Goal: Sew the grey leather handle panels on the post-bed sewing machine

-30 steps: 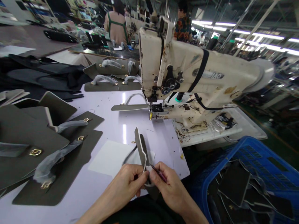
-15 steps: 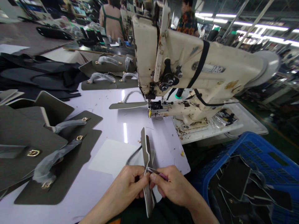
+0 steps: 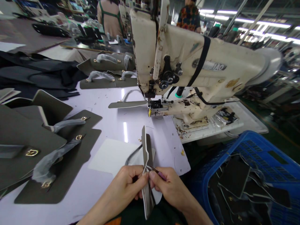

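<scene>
My left hand (image 3: 131, 182) pinches the edge of a grey-brown bag panel (image 3: 147, 148), held on edge over the front of the table. The panel has a pale edge, and a dark handle (image 3: 134, 153) with a gold ring bends out from its left side. My right hand (image 3: 165, 182) is closed around a slim purple-handled tool (image 3: 162, 176); its tip lies at the panel's fold, between layers, and cannot be made out. Thumb and fingertips of both hands nearly meet there. Below them, the panel's layers spread apart, with a white sheet showing at the right.
A sewing machine (image 3: 187, 56) stands ahead, another panel (image 3: 126, 105) beside its needle. Panels with plastic-wrapped handles (image 3: 77, 168) cover the left, near black fabric pieces (image 3: 37, 73). A blue crate (image 3: 248, 140) of panels stands at the right. White paper (image 3: 105, 156) lies on the table.
The panel's layers below my fingers are spread wider, and more of the white sheet shows. The purple-handled tool has shifted slightly left, its tip now less visible. Both hands keep their grip.
</scene>
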A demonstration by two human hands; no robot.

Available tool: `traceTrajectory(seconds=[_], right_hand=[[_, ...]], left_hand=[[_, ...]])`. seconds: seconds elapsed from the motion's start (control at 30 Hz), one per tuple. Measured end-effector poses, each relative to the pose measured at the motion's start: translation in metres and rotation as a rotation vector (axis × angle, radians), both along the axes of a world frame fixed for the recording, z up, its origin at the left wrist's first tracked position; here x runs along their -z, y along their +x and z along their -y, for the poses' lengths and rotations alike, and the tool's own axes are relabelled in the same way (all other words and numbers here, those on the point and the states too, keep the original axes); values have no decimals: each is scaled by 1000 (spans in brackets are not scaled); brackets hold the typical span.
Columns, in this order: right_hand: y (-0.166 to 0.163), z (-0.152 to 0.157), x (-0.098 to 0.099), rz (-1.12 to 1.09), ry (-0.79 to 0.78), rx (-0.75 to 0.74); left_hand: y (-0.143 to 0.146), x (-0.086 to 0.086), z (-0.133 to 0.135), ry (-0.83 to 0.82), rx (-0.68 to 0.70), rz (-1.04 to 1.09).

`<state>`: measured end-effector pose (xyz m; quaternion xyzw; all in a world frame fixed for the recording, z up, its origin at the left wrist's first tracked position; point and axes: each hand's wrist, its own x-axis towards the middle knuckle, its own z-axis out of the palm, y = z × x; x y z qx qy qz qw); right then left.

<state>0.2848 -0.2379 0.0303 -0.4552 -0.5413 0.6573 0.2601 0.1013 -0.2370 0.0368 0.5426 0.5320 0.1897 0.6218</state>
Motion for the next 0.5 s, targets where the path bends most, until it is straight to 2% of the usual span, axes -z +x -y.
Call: traceTrajectory(seconds=[0.07, 0.23, 0.5], right_hand=[[-3, 4, 4, -45, -32, 36], [-6, 8, 8, -201, -254, 108], [-9, 3, 3, -222, -232, 101]], left_hand=[[0, -1, 1, -33, -4, 47], [-1, -3, 2, -46, 49, 103], [-4, -6, 2, -55, 101, 94]])
